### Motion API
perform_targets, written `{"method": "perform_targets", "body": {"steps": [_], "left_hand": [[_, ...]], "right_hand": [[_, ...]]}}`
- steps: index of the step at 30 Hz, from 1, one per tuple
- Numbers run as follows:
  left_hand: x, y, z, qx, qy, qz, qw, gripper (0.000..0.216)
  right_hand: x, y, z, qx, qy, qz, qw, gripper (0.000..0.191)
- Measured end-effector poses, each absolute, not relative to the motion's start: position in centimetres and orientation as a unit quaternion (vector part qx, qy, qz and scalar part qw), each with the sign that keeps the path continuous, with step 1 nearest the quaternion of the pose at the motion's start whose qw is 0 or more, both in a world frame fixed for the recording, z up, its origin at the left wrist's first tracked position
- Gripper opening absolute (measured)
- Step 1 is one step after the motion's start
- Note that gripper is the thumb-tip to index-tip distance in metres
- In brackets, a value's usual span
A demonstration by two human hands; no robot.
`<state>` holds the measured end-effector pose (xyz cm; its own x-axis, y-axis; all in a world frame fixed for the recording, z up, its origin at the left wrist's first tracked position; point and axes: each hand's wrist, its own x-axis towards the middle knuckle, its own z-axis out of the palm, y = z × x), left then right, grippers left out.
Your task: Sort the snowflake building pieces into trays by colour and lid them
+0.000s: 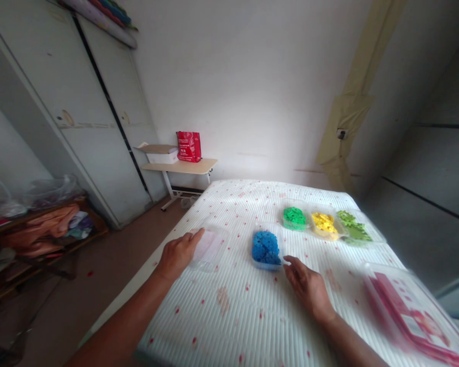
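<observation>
My left hand (178, 253) is closed at the left edge of a clear plastic lid (210, 247) lying on the bed, with the index finger stretched along its top side. Blue flat plastic pieces (265, 247) fill a clear tub (266, 266) near the middle of the bed. Beside that tub's right wall is my right hand (306, 285), its fingers loosely bent and apart, nothing visible in them. The index fingertip is at the tub's side; whether it touches cannot be made out.
Farther right stand tubs of green pieces (294, 216), yellow pieces (324, 223) and light-green pieces (352, 226). A clear box with pink contents (409, 311) lies at the near right. Behind the bed, a small table (199, 166) holds a red bag (189, 147) and a white box (162, 157).
</observation>
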<state>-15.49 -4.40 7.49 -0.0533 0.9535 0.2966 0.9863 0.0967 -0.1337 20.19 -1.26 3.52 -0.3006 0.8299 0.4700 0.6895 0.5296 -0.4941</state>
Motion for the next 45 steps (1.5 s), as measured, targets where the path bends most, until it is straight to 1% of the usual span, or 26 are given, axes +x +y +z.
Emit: {"method": "perform_targets", "body": {"steps": [4,8,13,19,25,31,42,45], "left_hand": [[-16.3,-3.9,8.6,-0.665,-0.729,-0.029,0.160,0.038],[-16.5,-3.7,9.1,-0.647,-0.743,-0.051,0.163,0.032],[-16.6,-3.8,9.2,-0.614,-0.763,-0.054,0.196,0.036],[-16.9,-4.0,9.2,-0.599,-0.779,-0.069,0.176,0.038],[-16.7,-4.3,9.8,-0.587,-0.782,-0.055,0.201,0.038],[-16.2,-4.2,10.4,-0.584,-0.793,-0.034,0.168,0.037],[-15.2,-4.4,10.6,-0.586,-0.791,-0.104,0.140,0.036],[-14.7,-4.5,10.8,-0.584,-0.788,-0.114,0.158,0.036]], "right_hand": [[20.2,-1.2,3.5,-0.474,-0.800,0.100,0.353,0.030],[20.2,-1.2,3.6,-0.478,-0.800,0.101,0.348,0.031],[20.2,-1.4,3.8,-0.476,-0.801,0.105,0.348,0.031],[20.2,-1.3,3.7,-0.475,-0.802,0.108,0.346,0.030],[20.3,-1.2,3.4,-0.473,-0.802,0.107,0.348,0.031],[20.3,-1.2,3.4,-0.474,-0.804,0.109,0.344,0.030],[20.2,-1.3,3.7,-0.473,-0.802,0.114,0.347,0.029],[20.2,-1.3,3.8,-0.472,-0.802,0.118,0.347,0.030]]}}
